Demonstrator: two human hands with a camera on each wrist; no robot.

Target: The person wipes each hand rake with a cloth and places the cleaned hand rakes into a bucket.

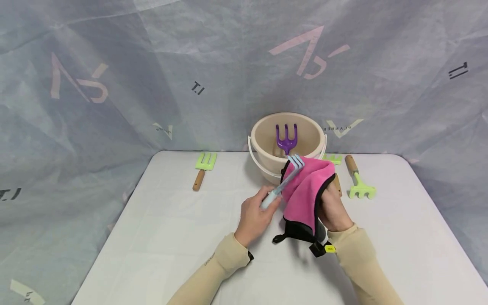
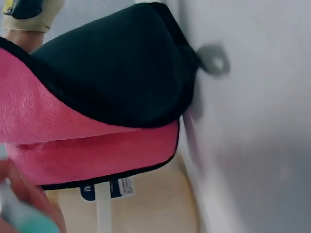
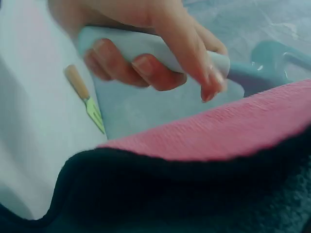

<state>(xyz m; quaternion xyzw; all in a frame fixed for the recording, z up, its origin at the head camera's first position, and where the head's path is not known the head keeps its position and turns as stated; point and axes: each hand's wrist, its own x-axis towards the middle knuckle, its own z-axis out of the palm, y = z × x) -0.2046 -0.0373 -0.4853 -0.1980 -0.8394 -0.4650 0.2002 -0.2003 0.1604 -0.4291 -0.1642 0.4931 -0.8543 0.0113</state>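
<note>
My left hand (image 1: pixel 254 216) grips the pale handle of a light blue garden fork (image 1: pixel 286 180), its tines pointing up and away. The right wrist view shows the fingers curled round the handle (image 3: pixel 129 43). A pink cloth with a black back and black edging (image 1: pixel 303 190) hangs from my right hand (image 1: pixel 333 209), which holds it from behind; the fingers are mostly hidden. The fork's head overlaps the cloth in the head view. From the cloth's lower corner sticks a small black loop (image 2: pixel 214 59).
Behind the cloth stands a beige bucket (image 1: pixel 263 159) with a white handle and a purple fork (image 1: pixel 286 142) inside. A green fork (image 1: pixel 205 163) lies on the left of the white table (image 1: pixel 164 237). To the right are a green rake (image 1: pixel 360 186) and another green tool (image 1: pixel 333 159), partly hidden.
</note>
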